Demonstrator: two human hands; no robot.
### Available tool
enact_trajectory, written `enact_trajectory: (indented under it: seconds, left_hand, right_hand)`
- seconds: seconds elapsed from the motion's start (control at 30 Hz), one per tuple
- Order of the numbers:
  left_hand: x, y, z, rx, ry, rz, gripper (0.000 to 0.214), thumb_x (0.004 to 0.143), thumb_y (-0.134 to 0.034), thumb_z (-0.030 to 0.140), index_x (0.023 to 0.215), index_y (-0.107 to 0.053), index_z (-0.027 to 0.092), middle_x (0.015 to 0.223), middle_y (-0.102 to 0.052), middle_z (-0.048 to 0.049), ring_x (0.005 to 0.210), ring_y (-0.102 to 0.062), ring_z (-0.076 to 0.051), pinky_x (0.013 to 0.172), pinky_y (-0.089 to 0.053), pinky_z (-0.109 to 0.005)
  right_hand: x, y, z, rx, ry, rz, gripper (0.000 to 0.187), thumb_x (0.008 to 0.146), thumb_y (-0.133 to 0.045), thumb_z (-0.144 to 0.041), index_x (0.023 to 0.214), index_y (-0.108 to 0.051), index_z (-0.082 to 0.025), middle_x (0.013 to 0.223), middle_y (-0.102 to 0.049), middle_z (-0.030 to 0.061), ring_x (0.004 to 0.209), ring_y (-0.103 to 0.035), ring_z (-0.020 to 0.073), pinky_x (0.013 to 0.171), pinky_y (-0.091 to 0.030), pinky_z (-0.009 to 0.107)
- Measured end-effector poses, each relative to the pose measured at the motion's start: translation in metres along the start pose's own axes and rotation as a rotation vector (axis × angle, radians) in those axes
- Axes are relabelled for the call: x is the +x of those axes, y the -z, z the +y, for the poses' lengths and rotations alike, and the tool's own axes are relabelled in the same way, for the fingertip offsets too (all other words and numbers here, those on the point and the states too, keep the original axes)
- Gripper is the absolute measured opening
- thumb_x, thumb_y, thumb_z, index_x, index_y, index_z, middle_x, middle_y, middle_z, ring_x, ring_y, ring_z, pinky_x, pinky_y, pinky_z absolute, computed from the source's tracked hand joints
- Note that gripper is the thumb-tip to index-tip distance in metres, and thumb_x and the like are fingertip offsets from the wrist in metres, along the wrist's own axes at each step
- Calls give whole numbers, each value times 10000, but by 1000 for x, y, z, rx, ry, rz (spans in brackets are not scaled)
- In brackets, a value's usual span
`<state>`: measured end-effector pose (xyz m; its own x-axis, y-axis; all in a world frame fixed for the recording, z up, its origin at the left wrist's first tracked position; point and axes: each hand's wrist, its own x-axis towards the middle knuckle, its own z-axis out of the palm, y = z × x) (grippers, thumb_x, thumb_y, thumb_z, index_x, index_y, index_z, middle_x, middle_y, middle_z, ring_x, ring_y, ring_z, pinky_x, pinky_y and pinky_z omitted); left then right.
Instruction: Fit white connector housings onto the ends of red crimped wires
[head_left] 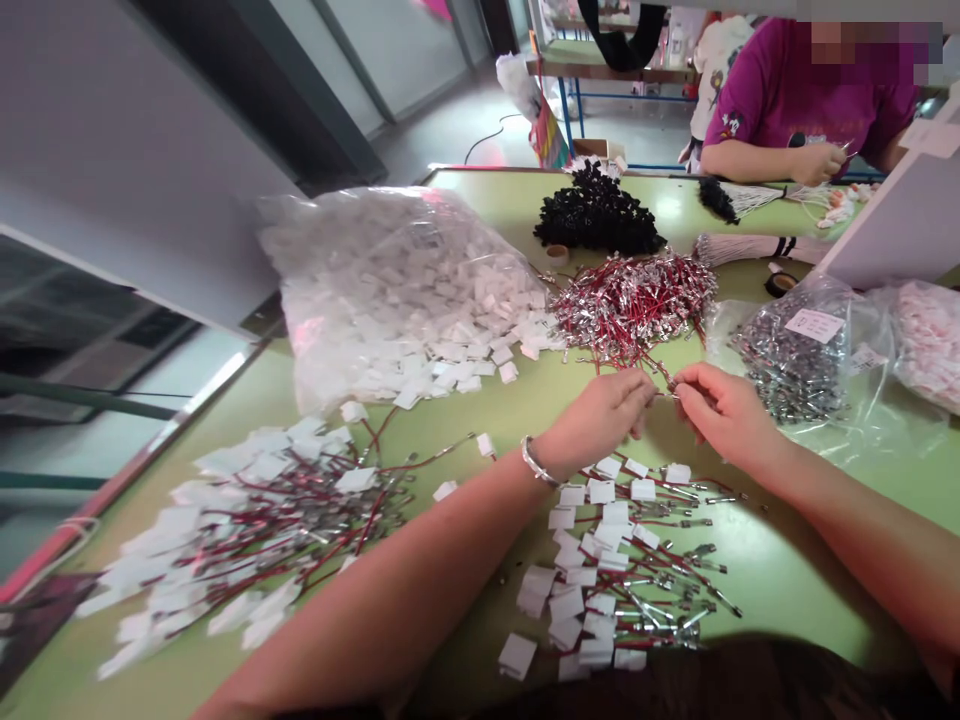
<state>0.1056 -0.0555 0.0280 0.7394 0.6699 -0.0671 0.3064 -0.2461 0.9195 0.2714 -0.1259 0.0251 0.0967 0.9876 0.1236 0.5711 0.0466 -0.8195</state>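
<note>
Our left hand (604, 408) and right hand (720, 405) meet fingertip to fingertip over the green table (780, 560), both pinched narrow on one small red lead with metal ends (666, 385), which sits right between them: at three o'clock from the left hand, at nine o'clock from the right. Its long axis seems to run left to right, though it is too small to say more. Neither hand is nearer; both touch it. At twelve o'clock, just beyond the fingers, lies the loose heap of red leads (634, 300), its nearest strands almost reaching our knuckles. At six o'clock, below our wrists, lies a row of finished leads with white housings (607, 560), housings mostly to the left and metal tips pointing right. At eight o'clock spreads a larger pile of the same (247, 520). As for containers, the clear bag at ten o'clock (390, 290) is open and spills white housings onto the table; the clear bag at three o'clock (799, 365) holds silvery metal terminals and bears a white label. Across the table a co-worker in a purple shirt (795, 100) handles white wires.
</note>
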Motion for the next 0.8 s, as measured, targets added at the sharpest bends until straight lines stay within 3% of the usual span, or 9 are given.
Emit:
enact_trajectory:
  seconds: [0.1, 0.27, 0.43, 0.63, 0.8]
  left_hand:
    - [1, -3, 0, 31, -52, -47, 234, 914, -382, 246, 696, -454, 199, 614, -543, 6, 569, -501, -111, 575, -388, -247]
    - [1, -2, 2, 106, -99, 10, 198, 883, -462, 285, 731, -533, 180, 704, -547, -8, 663, -479, -125, 622, -369, -257]
    - [1, 5, -1, -27, -45, 91, 187, 869, -460, 275, 734, -542, 175, 643, -503, 22, 605, -428, -101, 586, -347, -238]
    - [3, 6, -8, -71, -25, 79, 187, 836, -524, 325, 768, -588, 163, 642, -491, 24, 577, -391, -90, 543, -312, -237]
    - [4, 8, -9, -134, -50, 81, 202, 823, -544, 341, 761, -609, 159, 667, -530, 6, 605, -425, -95, 559, -341, -237]
  right_hand:
    - [-1, -5, 2, 66, -44, 38, 148, 864, -496, -331, 877, -565, -201, 635, -586, -30, 451, -509, 95, 467, -408, 247]
    - [1, -4, 2, 29, 43, 7, 133, 854, -517, -291, 879, -602, -192, 609, -600, -28, 488, -541, 99, 528, -436, 261]
    - [4, 3, 5, -8, 74, 166, 157, 841, -539, -305, 854, -645, -190, 657, -626, -7, 554, -547, 112, 577, -444, 278]
    - [-1, -3, 9, -79, 147, 21, 154, 859, -524, -290, 882, -652, -207, 677, -634, -9, 578, -556, 105, 572, -430, 259]
    - [-1, -2, 6, 103, 33, 22, 169, 853, -507, -310, 868, -626, -191, 641, -601, -24, 464, -510, 80, 487, -410, 244]
